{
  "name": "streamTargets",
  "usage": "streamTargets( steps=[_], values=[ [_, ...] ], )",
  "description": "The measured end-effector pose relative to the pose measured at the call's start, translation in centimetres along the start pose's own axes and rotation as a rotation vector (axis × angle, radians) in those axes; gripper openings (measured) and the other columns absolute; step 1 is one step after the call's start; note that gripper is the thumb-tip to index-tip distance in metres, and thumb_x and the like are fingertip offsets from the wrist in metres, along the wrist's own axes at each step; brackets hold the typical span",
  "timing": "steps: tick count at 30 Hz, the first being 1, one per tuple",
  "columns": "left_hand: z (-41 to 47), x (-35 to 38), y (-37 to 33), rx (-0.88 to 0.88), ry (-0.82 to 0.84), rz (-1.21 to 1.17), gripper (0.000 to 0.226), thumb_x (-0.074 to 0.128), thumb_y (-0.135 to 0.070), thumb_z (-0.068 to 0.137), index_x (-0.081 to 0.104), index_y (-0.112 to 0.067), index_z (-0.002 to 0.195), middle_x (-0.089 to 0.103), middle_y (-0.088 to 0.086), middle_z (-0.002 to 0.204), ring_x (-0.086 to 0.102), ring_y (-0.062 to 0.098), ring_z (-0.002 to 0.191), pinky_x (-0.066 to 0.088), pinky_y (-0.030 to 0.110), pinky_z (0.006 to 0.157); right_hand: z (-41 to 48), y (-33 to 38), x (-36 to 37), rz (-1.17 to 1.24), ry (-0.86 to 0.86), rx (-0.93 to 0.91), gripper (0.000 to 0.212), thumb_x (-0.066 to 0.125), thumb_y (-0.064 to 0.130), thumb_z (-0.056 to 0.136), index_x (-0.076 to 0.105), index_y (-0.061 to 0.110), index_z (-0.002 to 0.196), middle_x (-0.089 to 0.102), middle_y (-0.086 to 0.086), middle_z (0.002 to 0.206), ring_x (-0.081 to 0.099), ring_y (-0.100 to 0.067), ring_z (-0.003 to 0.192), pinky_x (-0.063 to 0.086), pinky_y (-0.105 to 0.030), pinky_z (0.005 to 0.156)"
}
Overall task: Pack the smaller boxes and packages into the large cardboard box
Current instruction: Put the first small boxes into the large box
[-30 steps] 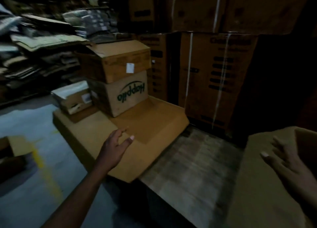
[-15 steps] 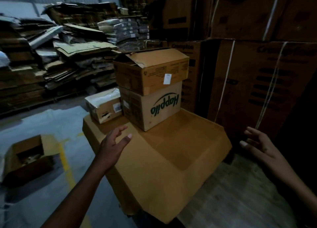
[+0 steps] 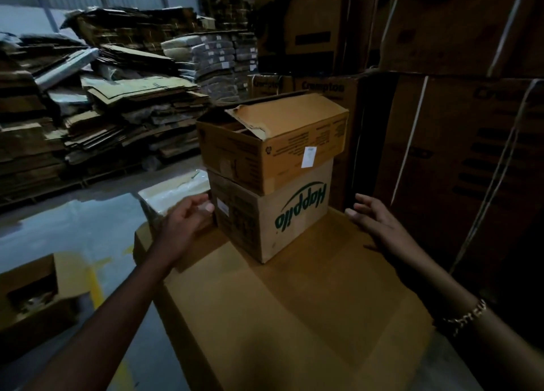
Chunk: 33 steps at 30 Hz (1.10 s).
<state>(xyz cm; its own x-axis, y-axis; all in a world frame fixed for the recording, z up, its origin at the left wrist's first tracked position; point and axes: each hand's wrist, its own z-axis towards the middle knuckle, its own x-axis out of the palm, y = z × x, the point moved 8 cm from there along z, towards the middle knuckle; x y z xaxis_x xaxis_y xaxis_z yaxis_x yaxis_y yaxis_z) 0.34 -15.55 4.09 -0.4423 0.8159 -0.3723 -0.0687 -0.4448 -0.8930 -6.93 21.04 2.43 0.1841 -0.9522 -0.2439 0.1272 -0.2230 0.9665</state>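
A Happilo box [image 3: 282, 214] with upside-down green lettering stands on a broad flat cardboard surface [image 3: 294, 317]. Stacked on it is a brown box [image 3: 273, 143] with a torn top flap and a white label. My left hand [image 3: 184, 224] is at the Happilo box's left side, fingers curled and apart, near its corner; whether it touches is unclear. My right hand [image 3: 374, 219] hovers open just off the box's right side, holding nothing. A smaller box with a shiny taped top [image 3: 173, 191] sits behind my left hand, partly hidden.
Tall strapped cartons [image 3: 456, 161] form a wall at the right and back. Piles of flattened cardboard [image 3: 103, 110] and wrapped bundles [image 3: 217, 57] fill the left background. An open box [image 3: 29, 299] sits on the shiny floor beside a yellow line [image 3: 97, 287].
Both hands moved forward and inward to flank the Happilo box. The view came closer to the stack and turned left.
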Motion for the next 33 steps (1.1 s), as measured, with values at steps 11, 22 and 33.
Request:
streamTargets(
  steps=[11, 22, 33],
  values=[
    [24.9, -4.5, 5.7, -0.031, 0.063, -0.135, 0.02, 0.048, -0.049, 0.098, 0.061, -0.036, 0.107, 0.059, 0.001, 0.124, 0.053, 0.021, 0.118, 0.042, 0.043, 0.094, 14.7, 2.3, 8.9, 0.047, -0.19, 0.087, 0.081, 0.06, 0.068, 0.082, 0.024, 0.042, 0.15, 0.039, -0.002, 0.152, 0.048, -0.019, 0.12, 0.045, -0.045, 0.09],
    [37.1, -3.5, 6.3, -0.087, 0.235, -0.353, 0.044, 0.037, -0.071, 0.092, 0.055, -0.045, 0.123, 0.04, 0.0, 0.154, 0.035, 0.021, 0.139, 0.026, 0.046, 0.104, 23.1, 5.5, 14.7, -0.018, -0.254, 0.198, 0.078, 0.049, 0.062, 0.093, 0.022, 0.022, 0.154, 0.024, -0.01, 0.159, 0.037, -0.033, 0.137, 0.04, -0.049, 0.107],
    [38.5, -0.6, 7.0, -0.156, 0.47, -0.232, 0.082, 0.037, -0.09, 0.076, 0.069, -0.02, 0.106, 0.069, 0.013, 0.103, 0.063, 0.033, 0.099, 0.046, 0.046, 0.088, 23.2, 4.2, 10.4, 0.32, -0.36, 0.414, 0.069, 0.058, 0.065, 0.085, 0.057, 0.012, 0.128, 0.069, -0.012, 0.108, 0.067, -0.029, 0.1, 0.053, -0.036, 0.069]
  ],
)
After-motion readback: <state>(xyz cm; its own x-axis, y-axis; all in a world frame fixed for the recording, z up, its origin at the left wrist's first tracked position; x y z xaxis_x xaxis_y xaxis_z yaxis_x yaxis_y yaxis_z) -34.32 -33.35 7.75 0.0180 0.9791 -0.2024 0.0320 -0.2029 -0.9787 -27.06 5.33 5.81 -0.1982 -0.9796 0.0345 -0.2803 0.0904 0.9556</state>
